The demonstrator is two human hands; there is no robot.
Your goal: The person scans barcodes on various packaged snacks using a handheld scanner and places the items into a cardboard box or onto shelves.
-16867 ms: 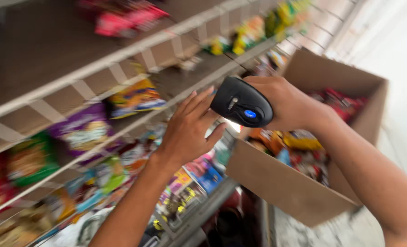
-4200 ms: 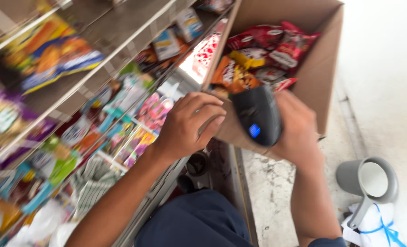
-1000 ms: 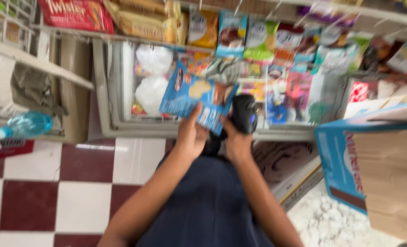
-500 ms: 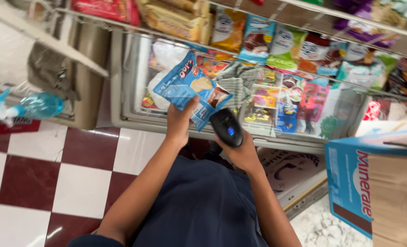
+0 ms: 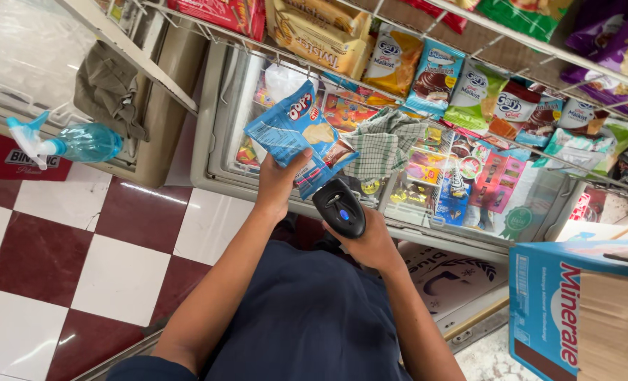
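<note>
- Left hand (image 5: 277, 185): grip closed on the blue snack packet (image 5: 296, 134), raised above the glass-topped freezer (image 5: 218, 152).
- Right hand (image 5: 372, 242): grip wrapped round the black scanner (image 5: 339, 208), now touching the packet's lower edge, closer than half a second ago.

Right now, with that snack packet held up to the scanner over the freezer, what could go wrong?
The left hand pinches the blue snack packet only at its lower edge, so it might slip onto the freezer lid. The packet looks crinkled and glossy, so the black scanner in the right hand, held very close, may misread it. The cardboard box stands near the right elbow and could get knocked.
</note>
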